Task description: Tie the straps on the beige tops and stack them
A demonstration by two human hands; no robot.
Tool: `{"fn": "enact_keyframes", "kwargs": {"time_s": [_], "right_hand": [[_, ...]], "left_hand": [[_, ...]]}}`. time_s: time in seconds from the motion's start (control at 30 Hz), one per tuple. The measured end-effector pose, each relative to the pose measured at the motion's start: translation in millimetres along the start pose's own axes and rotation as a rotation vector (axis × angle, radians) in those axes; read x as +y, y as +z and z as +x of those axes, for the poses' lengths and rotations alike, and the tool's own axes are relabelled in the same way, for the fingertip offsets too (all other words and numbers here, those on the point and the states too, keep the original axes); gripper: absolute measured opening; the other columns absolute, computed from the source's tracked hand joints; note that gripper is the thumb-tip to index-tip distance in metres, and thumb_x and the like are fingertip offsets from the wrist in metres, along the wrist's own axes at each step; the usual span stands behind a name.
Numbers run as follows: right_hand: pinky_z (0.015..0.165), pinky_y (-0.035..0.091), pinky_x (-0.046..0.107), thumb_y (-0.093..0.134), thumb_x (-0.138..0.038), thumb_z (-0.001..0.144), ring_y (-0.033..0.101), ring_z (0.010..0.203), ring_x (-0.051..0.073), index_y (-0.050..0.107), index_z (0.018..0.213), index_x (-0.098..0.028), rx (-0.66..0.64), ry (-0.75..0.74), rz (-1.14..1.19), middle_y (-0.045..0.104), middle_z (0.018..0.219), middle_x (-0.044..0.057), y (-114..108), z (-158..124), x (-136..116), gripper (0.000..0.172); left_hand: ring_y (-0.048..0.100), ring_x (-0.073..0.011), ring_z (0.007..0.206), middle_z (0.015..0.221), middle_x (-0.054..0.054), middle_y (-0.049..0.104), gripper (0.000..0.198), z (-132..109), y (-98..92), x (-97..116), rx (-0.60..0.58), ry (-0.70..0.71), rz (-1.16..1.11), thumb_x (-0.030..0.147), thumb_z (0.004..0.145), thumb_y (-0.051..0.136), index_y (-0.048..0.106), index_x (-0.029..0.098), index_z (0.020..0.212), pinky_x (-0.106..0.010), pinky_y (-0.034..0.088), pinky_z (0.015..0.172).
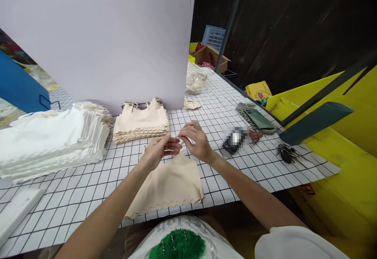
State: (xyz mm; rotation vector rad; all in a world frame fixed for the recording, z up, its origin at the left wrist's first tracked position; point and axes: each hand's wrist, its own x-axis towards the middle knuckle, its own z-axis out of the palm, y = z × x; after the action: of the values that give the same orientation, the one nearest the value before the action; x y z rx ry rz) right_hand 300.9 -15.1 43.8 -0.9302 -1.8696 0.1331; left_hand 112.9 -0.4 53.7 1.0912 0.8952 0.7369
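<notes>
At eight o'clock from the meeting hands, low on the left, a pale oblong (22,212) lying on the black-gridded white cloth (218,184). At ten, farther off, a blue panel (22,82). At nine, a thick pile of white fabric (59,137) in many layers. At eleven, a large upright white board (112,35). Between nine and ten, just in front of that board, a neat stack of beige garments (141,123), wavy edges toward the near side.

Just left of centre, the left hand (161,148), fingers close together, thumb above; impossible to tell whether clamped on anything. At six, below both hands, a single beige garment (173,182), spread on the cloth, wavy hem nearest, with a narrow strap (182,142) rising to the fingertips. Just right of centre, the right hand (196,139), fingers bent toward the opposite fingertips, thumb lower, beside the strap; actual pinch too small to tell.

At one, a small beige piece (191,104), then a clear bag (196,80); beyond, a cardboard box (222,64) and a pale blue crate (214,37). At three, a blurred dark item (234,141). Just short of three, a flat green case (260,119). Around three, farther right, keys (287,153), a dark green tube (316,123) and yellow bin (353,117).
</notes>
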Motion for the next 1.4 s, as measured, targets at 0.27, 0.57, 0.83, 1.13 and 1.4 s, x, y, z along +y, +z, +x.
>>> {"fn": "enact_keyframes", "kwargs": {"time_s": [0.27,0.57,0.83,1.13,1.4], "right_hand": [[0.122,0.017,0.067,0.043,-0.014,0.102,0.064,0.116,0.024,0.067,0.098,-0.022,-0.249,-0.332,-0.269,0.075,0.111,0.007,-9.8,-7.5,11.6,0.026],[0.093,0.055,0.042,0.048,-0.029,0.102,0.070,0.101,0.020,0.066,0.115,-0.019,-0.301,0.211,0.285,0.074,0.109,0.010,-4.1,-7.6,1.2,0.024],[0.072,0.049,0.030,0.066,-0.029,0.089,0.062,0.080,0.016,0.073,0.087,-0.020,-0.422,0.410,0.357,0.070,0.084,0.003,-4.7,1.0,4.4,0.012],[0.077,0.051,0.033,0.066,-0.028,0.087,0.063,0.081,0.017,0.069,0.083,-0.020,-0.474,0.496,0.385,0.071,0.085,0.003,-13.9,-21.7,10.8,0.010],[0.075,0.050,0.032,0.062,-0.021,0.089,0.063,0.080,0.017,0.068,0.082,-0.020,-0.466,0.464,0.374,0.070,0.083,0.003,10.0,-52.4,6.0,0.010]], "left_hand": [[0.067,-0.0147,0.065,0.079,-0.011,0.076,0.038,-1.0,-8.0,-2.0,-0.058,-0.157,-0.110,0.047,0.072,0.086,0.076,0.012,0.080,-0.029,0.057,0.071],[0.064,-0.0154,0.065,0.072,-0.008,0.073,0.038,-8.3,-2.7,-0.8,0.010,0.023,0.133,0.050,0.067,0.087,0.076,0.014,0.075,-0.031,0.055,0.069],[0.065,-0.0180,0.068,0.072,-0.007,0.071,0.028,-12.0,3.2,-9.3,0.119,0.187,0.366,0.042,0.075,0.077,0.074,0.014,0.077,-0.030,0.052,0.065],[0.060,-0.0265,0.087,0.090,-0.007,0.072,0.022,-29.4,-14.2,-63.7,0.064,0.220,1.023,0.034,0.075,0.080,0.068,0.020,0.086,-0.040,0.045,0.081],[0.059,-0.0237,0.089,0.087,-0.003,0.072,0.008,-34.2,-14.8,-93.2,0.122,0.226,1.018,0.028,0.085,0.073,0.069,0.021,0.082,-0.041,0.033,0.089]]}}
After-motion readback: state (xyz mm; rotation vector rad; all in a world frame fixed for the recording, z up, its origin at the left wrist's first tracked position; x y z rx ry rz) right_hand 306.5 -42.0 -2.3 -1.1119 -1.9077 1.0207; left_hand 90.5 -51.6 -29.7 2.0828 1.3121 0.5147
